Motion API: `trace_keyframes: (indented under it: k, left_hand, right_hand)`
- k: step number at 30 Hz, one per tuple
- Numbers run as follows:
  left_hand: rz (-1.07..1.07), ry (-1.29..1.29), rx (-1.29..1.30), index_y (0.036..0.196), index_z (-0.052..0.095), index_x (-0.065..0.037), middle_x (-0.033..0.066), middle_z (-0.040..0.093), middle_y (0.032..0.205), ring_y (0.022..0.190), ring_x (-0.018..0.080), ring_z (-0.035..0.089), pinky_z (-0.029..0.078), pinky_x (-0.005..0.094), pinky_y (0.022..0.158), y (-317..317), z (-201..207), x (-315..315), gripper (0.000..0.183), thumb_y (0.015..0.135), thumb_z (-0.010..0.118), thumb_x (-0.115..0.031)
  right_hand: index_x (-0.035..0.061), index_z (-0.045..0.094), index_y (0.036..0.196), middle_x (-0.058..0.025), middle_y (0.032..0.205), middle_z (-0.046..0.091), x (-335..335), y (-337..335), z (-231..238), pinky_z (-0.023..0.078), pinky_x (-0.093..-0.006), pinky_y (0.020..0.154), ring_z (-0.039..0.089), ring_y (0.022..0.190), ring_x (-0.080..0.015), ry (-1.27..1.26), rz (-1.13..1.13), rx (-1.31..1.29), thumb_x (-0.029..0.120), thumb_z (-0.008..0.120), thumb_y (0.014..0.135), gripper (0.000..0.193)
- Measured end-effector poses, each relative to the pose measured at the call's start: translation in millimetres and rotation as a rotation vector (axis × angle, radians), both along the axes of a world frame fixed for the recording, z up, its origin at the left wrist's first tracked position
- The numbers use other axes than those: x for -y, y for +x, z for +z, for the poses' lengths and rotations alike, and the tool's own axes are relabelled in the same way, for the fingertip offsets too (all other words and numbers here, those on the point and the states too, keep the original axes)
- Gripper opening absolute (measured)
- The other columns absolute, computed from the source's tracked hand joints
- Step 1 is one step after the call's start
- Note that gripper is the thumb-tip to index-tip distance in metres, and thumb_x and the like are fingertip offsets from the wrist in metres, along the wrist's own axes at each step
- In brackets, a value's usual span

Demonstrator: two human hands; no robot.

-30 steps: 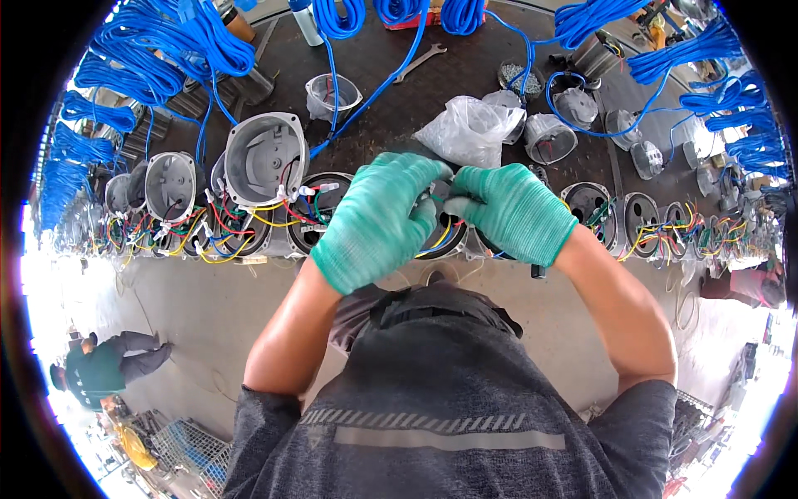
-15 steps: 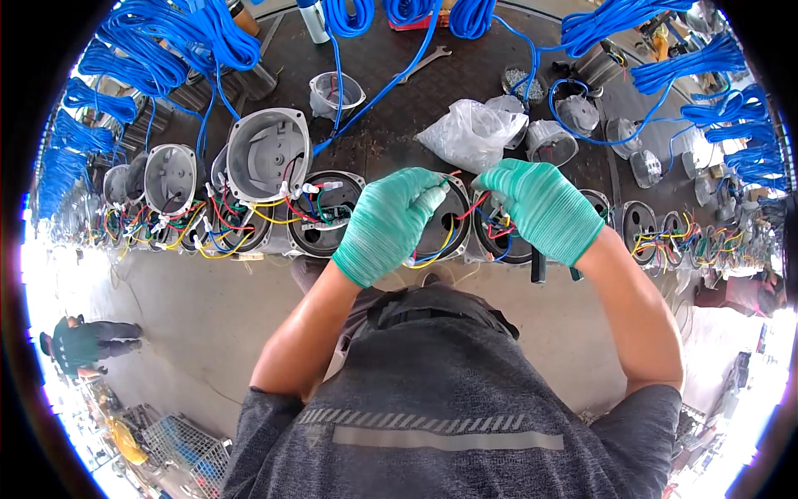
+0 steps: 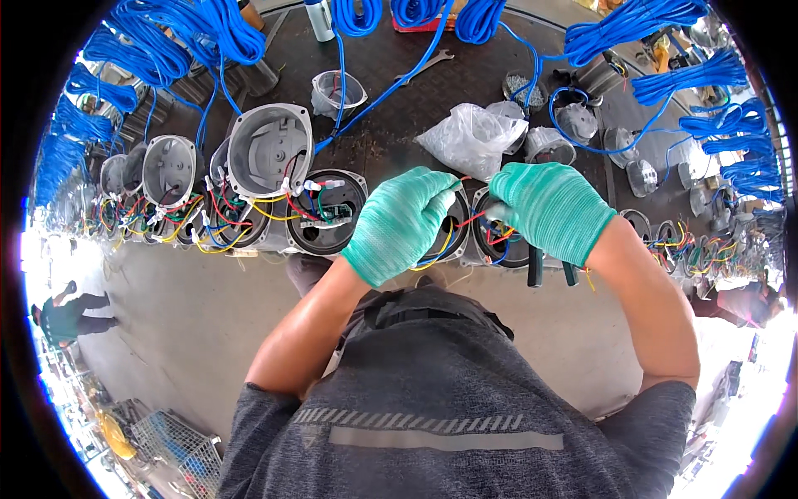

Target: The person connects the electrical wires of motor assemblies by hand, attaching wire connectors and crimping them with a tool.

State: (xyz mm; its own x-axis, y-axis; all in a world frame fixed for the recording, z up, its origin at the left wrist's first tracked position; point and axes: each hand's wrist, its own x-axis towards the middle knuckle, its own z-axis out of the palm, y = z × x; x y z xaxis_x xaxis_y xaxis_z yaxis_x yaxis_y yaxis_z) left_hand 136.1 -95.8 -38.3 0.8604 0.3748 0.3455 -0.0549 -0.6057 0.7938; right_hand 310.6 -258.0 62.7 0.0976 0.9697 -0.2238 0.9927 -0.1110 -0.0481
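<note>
Both my hands wear green knit gloves and meet over a row of round grey motor housings at the bench's near edge. My left hand (image 3: 401, 223) is closed in a pinch on a thin red wire (image 3: 470, 219). My right hand (image 3: 550, 209) is also closed, its fingertips on red wire; the exact grip is hidden by the glove. Beneath the hands, an open round housing (image 3: 496, 241) holds red, blue and yellow wires. Two black tool handles (image 3: 534, 266) stick out below my right hand. Left of my left hand lies a housing with a green circuit board (image 3: 337, 214).
A deep grey housing cover (image 3: 270, 150) stands at left. Beyond my hands lie a clear plastic bag (image 3: 470, 140), a wrench (image 3: 428, 66) and a bowl of small metal parts (image 3: 524, 88). Blue cable coils (image 3: 632, 29) line the far side. Another person (image 3: 73, 318) is at far left.
My right hand has shifted slightly right and my left hand a little right too. Both stay closed at the red wire. The person at far left has moved farther left.
</note>
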Motion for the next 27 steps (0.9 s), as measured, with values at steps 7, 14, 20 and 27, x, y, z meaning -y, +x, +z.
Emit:
trace_keyframes:
  k: [7, 14, 20, 27]
  left_hand:
    - [-0.036, 0.131, -0.026, 0.114, 0.078, 0.000, 0.0193, 0.078, 0.110, 0.094, 0.0379, 0.076, 0.061, 0.0427, 0.082, 0, 5, 4, 0.019, 0.096, 0.074, -0.005]
    - [-0.040, 0.098, -0.103, 0.116, 0.078, -0.003, 0.0206, 0.078, 0.105, 0.094, 0.0404, 0.075, 0.060, 0.0456, 0.083, -4, 7, 7, 0.021, 0.095, 0.073, -0.006]
    - [-0.008, -0.023, -0.065, 0.116, 0.079, -0.004, 0.0210, 0.078, 0.106, 0.094, 0.0397, 0.076, 0.060, 0.0428, 0.082, -6, 6, 11, 0.018, 0.099, 0.072, -0.008]
    - [-0.008, -0.254, -0.096, 0.120, 0.075, -0.003, 0.0178, 0.080, 0.103, 0.093, 0.0318, 0.079, 0.060, 0.0394, 0.082, -6, 14, 16, 0.019, 0.104, 0.073, -0.013]
  right_hand:
    - [0.0073, 0.075, 0.113, -0.0126, 0.100, 0.071, -4, 14, -17, 0.060, -0.0460, 0.078, 0.074, 0.092, -0.0355, 0.264, 0.216, -0.157, 0.016, 0.074, 0.093, 0.021]
    - [0.0105, 0.078, 0.113, -0.0060, 0.099, 0.071, -9, 8, -24, 0.061, -0.0368, 0.074, 0.074, 0.088, -0.0257, 0.431, 0.305, -0.029, 0.011, 0.072, 0.092, 0.022]
    - [0.0114, 0.078, 0.114, -0.0057, 0.099, 0.071, -9, 8, -33, 0.060, -0.0384, 0.072, 0.074, 0.088, -0.0267, 0.408, 0.250, -0.012, 0.015, 0.073, 0.092, 0.023]
    - [0.0075, 0.071, 0.112, -0.0153, 0.099, 0.072, -12, -6, -31, 0.061, -0.0459, 0.074, 0.074, 0.087, -0.0388, 0.364, 0.053, -0.187, 0.018, 0.071, 0.097, 0.018]
